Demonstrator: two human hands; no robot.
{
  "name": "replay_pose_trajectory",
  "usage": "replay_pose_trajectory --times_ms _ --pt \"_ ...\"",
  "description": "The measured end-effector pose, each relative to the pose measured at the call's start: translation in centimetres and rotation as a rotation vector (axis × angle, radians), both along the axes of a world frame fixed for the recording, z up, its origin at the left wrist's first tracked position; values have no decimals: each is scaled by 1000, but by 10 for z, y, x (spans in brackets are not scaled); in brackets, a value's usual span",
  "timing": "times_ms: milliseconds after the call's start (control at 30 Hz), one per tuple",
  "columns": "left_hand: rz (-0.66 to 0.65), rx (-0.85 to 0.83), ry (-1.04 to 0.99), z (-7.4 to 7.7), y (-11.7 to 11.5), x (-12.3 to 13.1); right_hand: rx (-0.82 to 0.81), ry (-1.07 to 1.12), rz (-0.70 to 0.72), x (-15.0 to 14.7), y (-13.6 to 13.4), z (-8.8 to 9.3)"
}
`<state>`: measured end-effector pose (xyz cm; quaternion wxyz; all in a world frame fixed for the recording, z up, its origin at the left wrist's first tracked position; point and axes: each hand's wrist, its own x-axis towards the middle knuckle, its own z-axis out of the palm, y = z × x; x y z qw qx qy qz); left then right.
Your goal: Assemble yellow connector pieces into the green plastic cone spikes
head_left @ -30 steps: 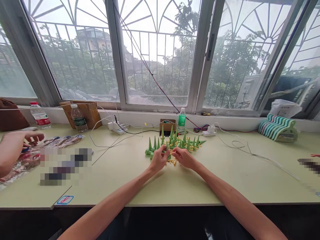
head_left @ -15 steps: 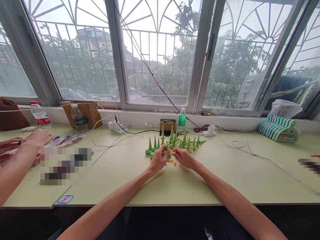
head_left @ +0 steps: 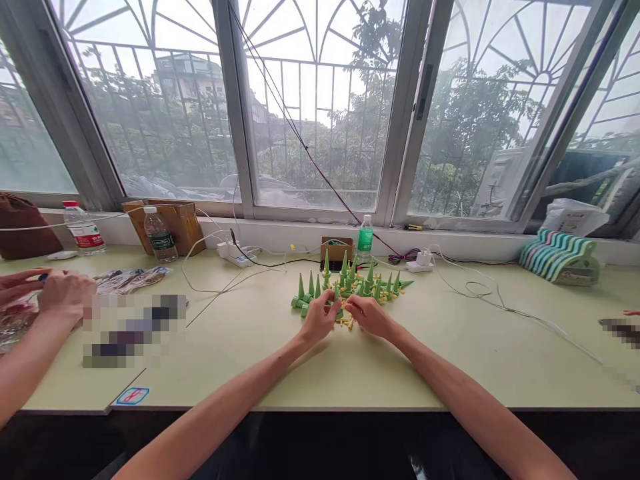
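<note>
- Barred windows (head_left: 320, 133) run behind a pale green worktop (head_left: 240, 360), with a green-labelled bottle (head_left: 365, 241) and a small cardboard box (head_left: 331, 250) near the sill.
- Midway along it sits a cluster of green spikes (head_left: 370, 277), yellow bits (head_left: 350, 325) scattered among and in front of them.
- The left hand (head_left: 319, 316) has its fingers pinching one green spike (head_left: 336, 292), point up.
- The right hand (head_left: 369, 316) is just beside it, fingers bunched; I can't tell whether they grip anything.
- Over to the left, a co-worker's hand (head_left: 65, 293) is near plastic packets (head_left: 133, 279).
</note>
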<state>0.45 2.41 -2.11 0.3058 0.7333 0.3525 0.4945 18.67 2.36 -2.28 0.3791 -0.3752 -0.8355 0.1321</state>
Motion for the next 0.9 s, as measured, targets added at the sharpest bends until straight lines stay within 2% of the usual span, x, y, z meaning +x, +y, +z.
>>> replay_pose_trajectory --times_ms 900 --pt "-12 -17 -7 1 -1 0 -19 15 26 0 -1 1"
